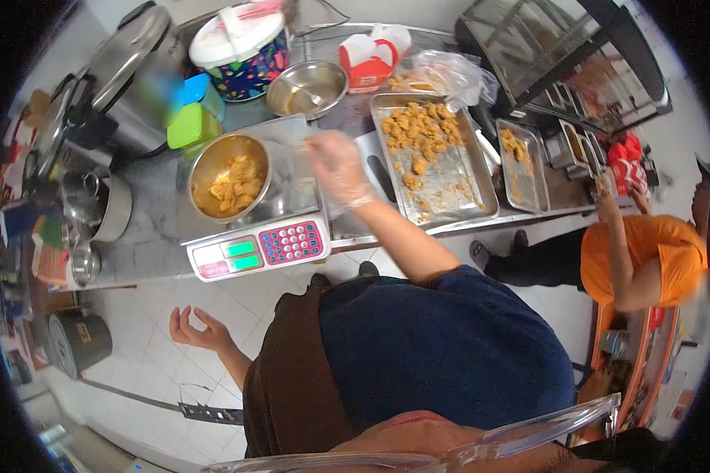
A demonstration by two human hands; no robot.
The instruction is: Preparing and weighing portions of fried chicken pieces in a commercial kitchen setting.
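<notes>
Steel gleams around your bowl [200,167], which sits left of centre in the upper half of the frame, on the platform of the scale [293,199], holding a heap of golden fried pieces [237,188]. It stands on the plate rather than beside it, presumably so that its contents can be weighed; the lit displays [242,255] face your body, where you can read them easily.

Your right hand [338,164], in a clear plastic glove, is near the scale's right edge, between the bowl and the large tray [464,175]. Its fingers are bent and blurred, so I cannot tell whether they pinch anything. The glove likely keeps your skin off the food.

Your left hand [199,331] is bare and empty, its fingers loosely spread above the floor [154,370] at the lower left, well apart from the desk [154,206]; keeping it there probably leaves the ungloved skin away from the food.

The large tray lies right of centre, within your gloved side's reach, with more crumbed pieces [422,128] crowded toward its far end. Beyond it, a narrower tray [526,188] rests nearer the co-worker in orange [643,256].
</notes>
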